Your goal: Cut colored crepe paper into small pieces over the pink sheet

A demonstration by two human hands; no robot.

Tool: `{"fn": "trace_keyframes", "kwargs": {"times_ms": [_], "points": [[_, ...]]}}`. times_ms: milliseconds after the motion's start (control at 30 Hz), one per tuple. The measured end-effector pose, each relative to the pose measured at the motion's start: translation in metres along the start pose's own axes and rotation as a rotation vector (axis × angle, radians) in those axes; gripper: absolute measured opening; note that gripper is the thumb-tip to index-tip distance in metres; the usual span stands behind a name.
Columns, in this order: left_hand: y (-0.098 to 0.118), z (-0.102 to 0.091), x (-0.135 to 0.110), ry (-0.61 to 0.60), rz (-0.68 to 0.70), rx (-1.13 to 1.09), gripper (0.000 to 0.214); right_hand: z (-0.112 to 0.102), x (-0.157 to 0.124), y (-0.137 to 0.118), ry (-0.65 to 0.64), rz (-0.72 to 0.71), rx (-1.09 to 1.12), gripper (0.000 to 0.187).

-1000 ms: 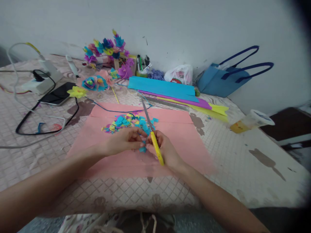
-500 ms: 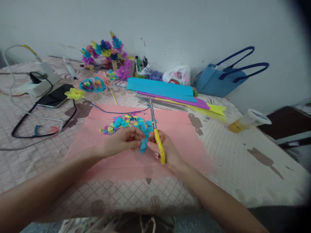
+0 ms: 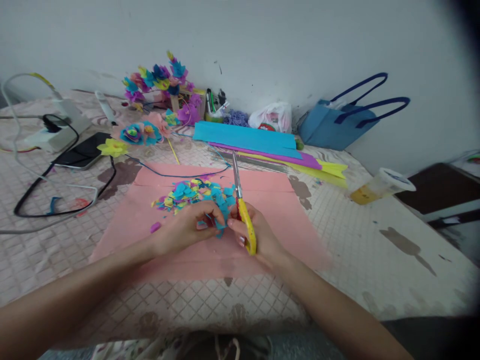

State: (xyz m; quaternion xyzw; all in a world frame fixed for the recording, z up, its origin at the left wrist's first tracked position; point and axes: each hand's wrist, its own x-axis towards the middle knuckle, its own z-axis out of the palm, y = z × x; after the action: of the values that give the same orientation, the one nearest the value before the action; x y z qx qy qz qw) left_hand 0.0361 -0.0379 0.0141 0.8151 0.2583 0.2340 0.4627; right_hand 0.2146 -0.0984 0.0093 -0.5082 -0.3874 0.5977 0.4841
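My right hand [image 3: 253, 230] is closed around the yellow handles of a pair of scissors [image 3: 243, 210], whose metal blades point away from me. Between the fingertips of both hands is a small piece of blue paper [image 3: 220, 228], partly hidden by the fingers. My left hand [image 3: 200, 220] is curled, with thumb and fingers at that piece. Just beyond the hands lies a pile of small cut paper bits [image 3: 187, 194] in blue, yellow and purple. Both hands are over a pink paper sheet [image 3: 180, 265] spread on the table.
Blue paper strips [image 3: 243, 137] lie over purple and yellow ones behind the pink sheet. Paper flowers [image 3: 157, 75], a phone [image 3: 84, 151] and cables are at the left. A blue bag [image 3: 333, 122] stands at the back right, near a plastic cup [image 3: 380, 187].
The blue paper between my fingertips has turned and shows less of its face. My left fingers have shifted slightly. A purple bit now shows beside my left wrist. The scissors have hardly moved.
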Motion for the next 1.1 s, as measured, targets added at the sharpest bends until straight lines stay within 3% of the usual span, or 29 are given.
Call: {"fn": "trace_keyframes", "kwargs": {"times_ms": [600,900,1100], "points": [[0.001,0.004,0.002,-0.024,-0.223,-0.398,0.013,0.000,-0.001,-0.001,-0.006,0.030,0.005,0.036],[-0.004,0.001,0.002,-0.046,-0.168,-0.439,0.011,-0.001,-0.002,-0.004,-0.031,0.041,0.011,0.037],[0.004,-0.004,0.003,-0.074,-0.158,-0.421,0.012,-0.001,-0.005,-0.009,0.004,-0.045,-0.049,0.038]]}}
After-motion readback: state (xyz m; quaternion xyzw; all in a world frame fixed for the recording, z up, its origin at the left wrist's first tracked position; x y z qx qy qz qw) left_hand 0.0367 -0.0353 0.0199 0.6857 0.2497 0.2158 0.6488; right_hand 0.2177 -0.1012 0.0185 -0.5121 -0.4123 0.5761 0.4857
